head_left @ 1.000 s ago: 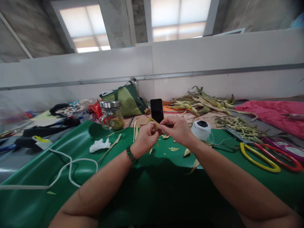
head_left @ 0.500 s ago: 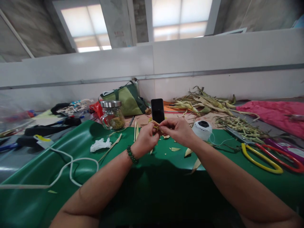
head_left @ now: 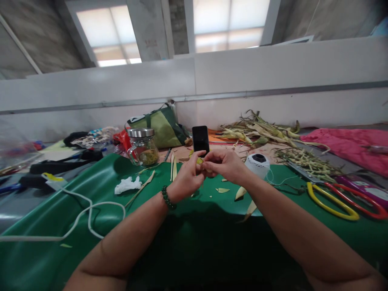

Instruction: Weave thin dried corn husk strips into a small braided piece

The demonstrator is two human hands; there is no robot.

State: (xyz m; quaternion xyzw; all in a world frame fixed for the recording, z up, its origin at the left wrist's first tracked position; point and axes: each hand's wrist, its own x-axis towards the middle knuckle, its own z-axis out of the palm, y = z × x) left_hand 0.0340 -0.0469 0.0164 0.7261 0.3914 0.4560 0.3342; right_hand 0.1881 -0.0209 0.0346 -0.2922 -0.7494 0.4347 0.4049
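Observation:
Over the green mat (head_left: 81,182), my two hands meet at the fingertips in front of an upright black phone (head_left: 200,139). A small yellow-green piece of corn husk (head_left: 199,160) shows between them. My left hand (head_left: 188,176), with a dark green bead bracelet at its wrist, is closed on it. My right hand (head_left: 226,165) pinches at the same piece from the right; its fingertips partly hide it. Cut husk scraps (head_left: 223,190) lie on the mat below. A white spool of thread (head_left: 257,165) stands just right of my right hand.
Scissors with yellow and red handles (head_left: 332,202) lie at right, near a heap of husk strips (head_left: 309,163). More husks (head_left: 260,131) lie behind. At left are a glass jar mug (head_left: 144,149), a crumpled white tissue (head_left: 127,185), a white cable (head_left: 91,206) and a green bag (head_left: 163,125).
My left fingers have lifted and stretched slightly, and the fingertips of both hands have shifted around the husk piece. The things on the mat lie as before.

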